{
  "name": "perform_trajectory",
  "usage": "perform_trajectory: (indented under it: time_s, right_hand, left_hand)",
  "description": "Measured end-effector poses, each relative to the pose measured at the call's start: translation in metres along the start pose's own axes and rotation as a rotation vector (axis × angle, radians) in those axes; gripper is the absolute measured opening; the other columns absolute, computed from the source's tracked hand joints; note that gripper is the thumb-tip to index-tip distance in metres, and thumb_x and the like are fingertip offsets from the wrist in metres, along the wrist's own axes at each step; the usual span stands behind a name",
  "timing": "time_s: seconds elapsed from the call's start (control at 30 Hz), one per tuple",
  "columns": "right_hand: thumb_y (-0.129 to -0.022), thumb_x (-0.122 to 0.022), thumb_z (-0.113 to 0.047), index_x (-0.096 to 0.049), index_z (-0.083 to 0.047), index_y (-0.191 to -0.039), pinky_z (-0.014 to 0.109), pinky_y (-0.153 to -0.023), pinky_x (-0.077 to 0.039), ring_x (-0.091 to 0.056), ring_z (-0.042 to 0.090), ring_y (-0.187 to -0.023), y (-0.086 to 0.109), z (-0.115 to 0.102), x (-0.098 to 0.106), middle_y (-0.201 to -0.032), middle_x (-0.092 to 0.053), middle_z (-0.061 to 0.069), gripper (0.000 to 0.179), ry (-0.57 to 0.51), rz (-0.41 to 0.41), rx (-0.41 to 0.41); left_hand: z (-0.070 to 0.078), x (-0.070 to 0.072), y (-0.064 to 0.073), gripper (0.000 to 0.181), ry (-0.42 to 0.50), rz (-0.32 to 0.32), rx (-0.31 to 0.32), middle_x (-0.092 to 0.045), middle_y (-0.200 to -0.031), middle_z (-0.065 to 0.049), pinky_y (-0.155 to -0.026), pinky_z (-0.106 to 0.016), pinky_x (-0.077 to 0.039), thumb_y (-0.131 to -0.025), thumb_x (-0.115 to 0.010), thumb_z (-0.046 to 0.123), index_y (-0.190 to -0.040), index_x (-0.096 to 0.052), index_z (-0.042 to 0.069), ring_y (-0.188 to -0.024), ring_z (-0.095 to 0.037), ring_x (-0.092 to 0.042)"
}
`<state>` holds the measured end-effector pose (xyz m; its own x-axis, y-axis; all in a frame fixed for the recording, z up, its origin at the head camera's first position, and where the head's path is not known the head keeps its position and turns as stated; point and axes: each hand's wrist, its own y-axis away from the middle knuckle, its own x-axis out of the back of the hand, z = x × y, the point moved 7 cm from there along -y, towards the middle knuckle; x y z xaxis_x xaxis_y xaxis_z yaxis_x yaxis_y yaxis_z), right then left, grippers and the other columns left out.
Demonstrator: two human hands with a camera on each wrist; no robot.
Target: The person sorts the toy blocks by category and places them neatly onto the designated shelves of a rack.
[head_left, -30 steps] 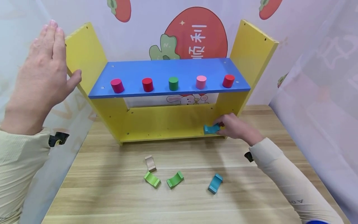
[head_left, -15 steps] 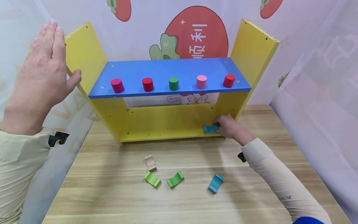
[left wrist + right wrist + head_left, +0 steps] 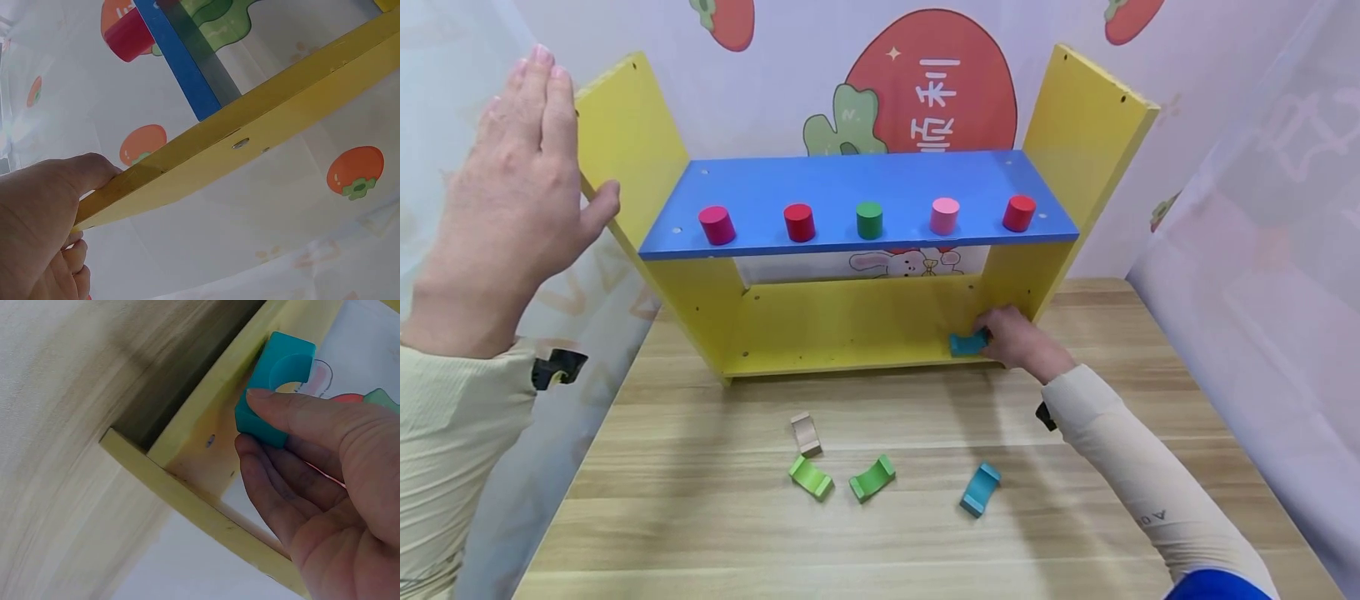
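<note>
My left hand is at the yellow side panel of a small shelf unit. Its fingers point straight up together, and in the left wrist view the panel's edge passes between thumb and fingers. My right hand pinches a teal arch block with a half-round notch, thumb on one side and fingertips on the other. In the head view that block overlaps the right end of the lower yellow board. Part of it is hidden behind the fingers.
On the blue shelf stand several cylinders in a row, among them a green cylinder. Loose arch blocks lie on the wooden table in front: a teal one, a green one, a lime one and a beige one.
My right hand has shifted slightly to the left with the teal arch block, and its forearm has swung left. The left hand and the loose blocks keep their places.
</note>
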<state>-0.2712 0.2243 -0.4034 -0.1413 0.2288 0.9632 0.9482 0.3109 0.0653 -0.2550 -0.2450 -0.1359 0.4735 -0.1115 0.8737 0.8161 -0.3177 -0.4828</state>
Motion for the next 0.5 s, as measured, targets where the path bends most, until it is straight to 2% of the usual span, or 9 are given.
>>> perform_trajectory:
  time_s: [0.27,0.5]
  right_hand:
    - [-0.087,-0.081,-0.001,-0.079,0.001,-0.104,0.047,-0.092,-0.064,-0.065,0.025,-0.088,-0.0037,0.0038,-0.0073,-0.099,-0.075,0.013,0.017,0.03,-0.003,-0.026]
    - [-0.087,-0.079,0.002,-0.078,0.001,-0.106,0.046,-0.089,-0.063,-0.063,0.023,-0.086,-0.0074,0.0027,-0.0094,-0.098,-0.074,0.012,0.019,0.03,-0.023,-0.05]
  left_hand:
    - [0.0006,0.0004,0.0001,0.09,0.016,0.006,-0.001,0.002,-0.178,-0.019,-0.135,-0.055,-0.005,-0.102,-0.059,0.017,-0.166,-0.001,-0.006,-0.167,-0.038,0.0]
    - [0.0002,0.0011,0.0008,0.09,-0.006,0.006,0.002,0.002,-0.178,-0.019,-0.135,-0.055,-0.005,-0.102,-0.059,0.016,-0.166,0.0,-0.006,-0.167,-0.038,0.0]
